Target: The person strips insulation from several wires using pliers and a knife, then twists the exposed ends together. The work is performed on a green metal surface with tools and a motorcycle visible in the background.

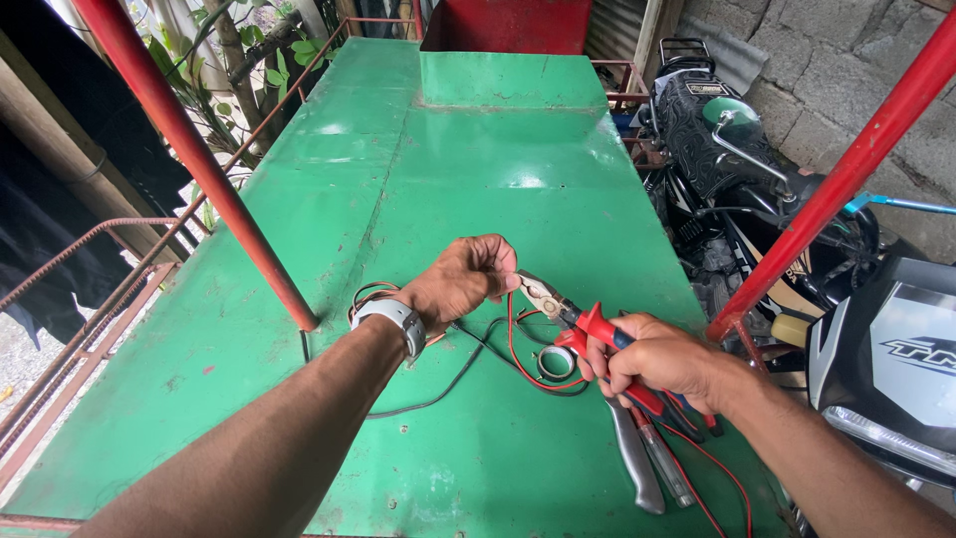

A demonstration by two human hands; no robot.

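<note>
Two hands meet over the green metal desk (pixel 299 399), and the pliers (pixel 573 319) serve as the landmark here. The right hand (pixel 657 364) is wrapped tight round their red handles, aiming the metal nose toward the left hand (pixel 468 279), whose fingers are pinched together on the end of a thin wire, seemingly so the nose can bite it cleanly. From the pliers' tip a red wire (pixel 518 364) loops downward, and a black wire (pixel 438 394) trails off to the left of it. Just below the pliers lies a small roll of tape (pixel 555 361); further below, beside the right wrist, rest a grey-handled tool (pixel 637 468) and a slim screwdriver (pixel 665 466), kept within easy reach.
</note>
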